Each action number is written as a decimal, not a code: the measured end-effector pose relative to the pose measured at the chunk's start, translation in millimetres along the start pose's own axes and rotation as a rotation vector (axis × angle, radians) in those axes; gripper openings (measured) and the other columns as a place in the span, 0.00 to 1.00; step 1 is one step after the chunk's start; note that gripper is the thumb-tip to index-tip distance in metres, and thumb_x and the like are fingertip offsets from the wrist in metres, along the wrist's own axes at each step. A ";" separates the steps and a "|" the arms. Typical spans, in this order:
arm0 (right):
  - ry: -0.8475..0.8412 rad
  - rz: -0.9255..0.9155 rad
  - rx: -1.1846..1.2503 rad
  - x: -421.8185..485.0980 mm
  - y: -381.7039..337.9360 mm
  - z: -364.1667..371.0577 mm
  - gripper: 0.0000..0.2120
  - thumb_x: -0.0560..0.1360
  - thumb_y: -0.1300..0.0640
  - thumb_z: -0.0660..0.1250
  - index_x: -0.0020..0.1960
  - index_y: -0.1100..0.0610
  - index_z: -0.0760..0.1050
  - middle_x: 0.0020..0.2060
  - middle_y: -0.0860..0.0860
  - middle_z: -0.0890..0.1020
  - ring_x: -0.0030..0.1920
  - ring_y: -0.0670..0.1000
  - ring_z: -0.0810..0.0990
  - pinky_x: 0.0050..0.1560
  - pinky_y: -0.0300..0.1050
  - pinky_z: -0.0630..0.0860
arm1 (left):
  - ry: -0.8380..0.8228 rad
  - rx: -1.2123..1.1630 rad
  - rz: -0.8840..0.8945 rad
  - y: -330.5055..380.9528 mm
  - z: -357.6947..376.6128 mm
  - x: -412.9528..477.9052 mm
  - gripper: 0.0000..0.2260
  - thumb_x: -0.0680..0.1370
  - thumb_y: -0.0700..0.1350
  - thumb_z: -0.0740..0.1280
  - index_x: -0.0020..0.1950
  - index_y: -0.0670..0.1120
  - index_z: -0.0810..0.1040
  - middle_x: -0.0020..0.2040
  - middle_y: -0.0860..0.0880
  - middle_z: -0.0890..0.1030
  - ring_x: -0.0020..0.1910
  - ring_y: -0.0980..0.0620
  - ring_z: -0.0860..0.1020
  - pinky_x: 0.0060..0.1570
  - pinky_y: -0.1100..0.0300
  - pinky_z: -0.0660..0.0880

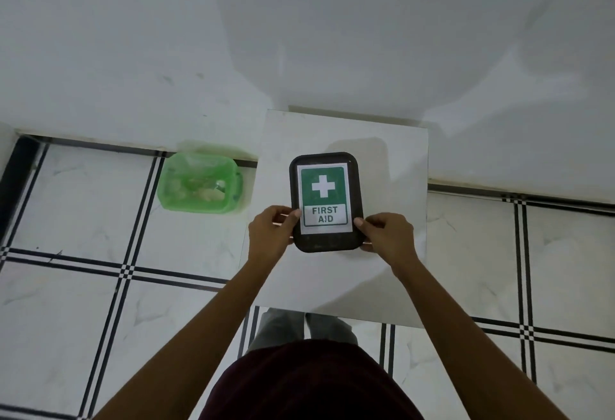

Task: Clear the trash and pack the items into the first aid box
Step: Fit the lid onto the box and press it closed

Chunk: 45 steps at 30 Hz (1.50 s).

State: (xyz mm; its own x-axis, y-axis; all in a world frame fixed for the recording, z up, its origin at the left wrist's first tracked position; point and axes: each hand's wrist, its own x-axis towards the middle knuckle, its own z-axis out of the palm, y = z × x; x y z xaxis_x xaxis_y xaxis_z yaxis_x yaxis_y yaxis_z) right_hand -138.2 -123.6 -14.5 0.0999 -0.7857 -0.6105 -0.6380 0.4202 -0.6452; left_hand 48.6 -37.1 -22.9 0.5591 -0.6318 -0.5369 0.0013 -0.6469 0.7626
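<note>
Presently the first aid box is sitting lid-on near the middle of the white table. The left hand and right hand are pinching its near corners, thumbs on the lid. Uneven pressing is risking a half-seated lid or the box sliding. The green bin, holding wrappers, is standing on the floor beside the table.
</note>
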 end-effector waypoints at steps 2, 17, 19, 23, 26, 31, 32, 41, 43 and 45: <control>-0.006 0.018 -0.001 -1.9 2.0 1.7 0.10 0.73 0.58 0.71 0.50 0.64 0.80 0.43 0.58 0.83 0.42 0.58 0.84 0.41 0.45 0.83 | -0.034 0.040 -0.002 -8.7 -0.5 -12.3 0.14 0.76 0.48 0.68 0.56 0.40 0.78 0.46 0.42 0.82 0.43 0.44 0.83 0.42 0.49 0.83; 0.029 -0.035 -0.123 5.3 6.2 6.8 0.10 0.72 0.55 0.72 0.42 0.63 0.79 0.38 0.58 0.82 0.36 0.56 0.83 0.38 0.44 0.82 | -0.125 -0.035 -0.236 -0.4 -9.1 4.1 0.09 0.69 0.45 0.76 0.40 0.40 0.80 0.41 0.41 0.83 0.38 0.47 0.82 0.41 0.54 0.82; -0.001 -0.019 -0.148 8.7 2.7 2.6 0.14 0.71 0.51 0.73 0.44 0.64 0.81 0.40 0.59 0.84 0.37 0.56 0.82 0.47 0.51 0.82 | -0.146 -0.112 -0.269 0.8 -17.6 8.8 0.12 0.68 0.46 0.77 0.44 0.40 0.82 0.43 0.41 0.83 0.41 0.46 0.82 0.43 0.52 0.82; 0.125 -0.009 0.101 19.1 -16.1 -1.1 0.15 0.74 0.52 0.70 0.53 0.61 0.81 0.44 0.54 0.84 0.46 0.57 0.82 0.54 0.54 0.80 | -0.076 -0.282 -0.252 8.8 -14.5 21.0 0.16 0.71 0.48 0.74 0.54 0.40 0.81 0.48 0.41 0.84 0.47 0.44 0.82 0.45 0.51 0.81; 0.117 0.045 0.249 28.4 -24.7 2.1 0.10 0.75 0.56 0.69 0.53 0.60 0.82 0.46 0.56 0.85 0.46 0.57 0.83 0.50 0.52 0.82 | -0.076 -0.286 -0.236 14.7 -5.8 28.4 0.13 0.72 0.44 0.73 0.52 0.37 0.82 0.48 0.38 0.84 0.45 0.44 0.83 0.46 0.50 0.82; 0.132 -0.090 -0.019 29.4 -24.0 8.6 0.09 0.77 0.60 0.65 0.50 0.63 0.81 0.46 0.58 0.84 0.45 0.57 0.82 0.52 0.52 0.80 | -0.005 -0.111 -0.153 16.0 -1.6 38.4 0.11 0.69 0.44 0.76 0.44 0.37 0.84 0.41 0.39 0.84 0.42 0.40 0.84 0.47 0.48 0.82; 0.130 -0.096 -0.060 31.0 -26.9 8.4 0.09 0.77 0.60 0.64 0.50 0.64 0.81 0.46 0.59 0.84 0.45 0.57 0.82 0.53 0.52 0.80 | 0.003 -0.095 -0.162 16.6 -1.6 39.9 0.11 0.69 0.44 0.76 0.44 0.37 0.84 0.40 0.39 0.84 0.41 0.39 0.84 0.46 0.48 0.82; -0.046 0.077 -0.047 44.2 -45.5 -7.8 0.06 0.74 0.65 0.68 0.45 0.69 0.79 0.42 0.63 0.82 0.42 0.63 0.83 0.32 0.48 0.80 | -0.066 -0.054 -0.251 31.5 -10.1 42.6 0.13 0.67 0.42 0.77 0.45 0.34 0.82 0.40 0.38 0.84 0.35 0.46 0.82 0.44 0.50 0.82; -0.090 0.055 -0.072 43.2 -55.4 -12.4 0.05 0.73 0.67 0.68 0.47 0.69 0.79 0.42 0.62 0.82 0.43 0.62 0.83 0.34 0.48 0.81 | -0.102 -0.064 -0.268 37.8 -15.6 44.0 0.14 0.67 0.42 0.78 0.45 0.35 0.82 0.42 0.38 0.83 0.37 0.46 0.82 0.45 0.51 0.82; -0.087 -0.009 -0.083 45.6 -64.1 -13.7 0.08 0.71 0.65 0.70 0.50 0.65 0.81 0.45 0.61 0.84 0.47 0.60 0.83 0.45 0.53 0.82 | -0.072 -0.087 -0.241 45.8 -17.0 48.9 0.16 0.68 0.46 0.77 0.49 0.38 0.80 0.43 0.40 0.83 0.40 0.46 0.82 0.43 0.53 0.81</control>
State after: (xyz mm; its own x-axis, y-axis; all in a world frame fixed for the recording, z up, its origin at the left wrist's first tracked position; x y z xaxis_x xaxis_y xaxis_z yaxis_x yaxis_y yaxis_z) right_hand -103.2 -192.6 5.3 0.1696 -0.7452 -0.6450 -0.6975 0.3716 -0.6127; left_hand 90.1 -90.4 -8.1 0.4733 -0.4952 -0.7286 0.2002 -0.7449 0.6364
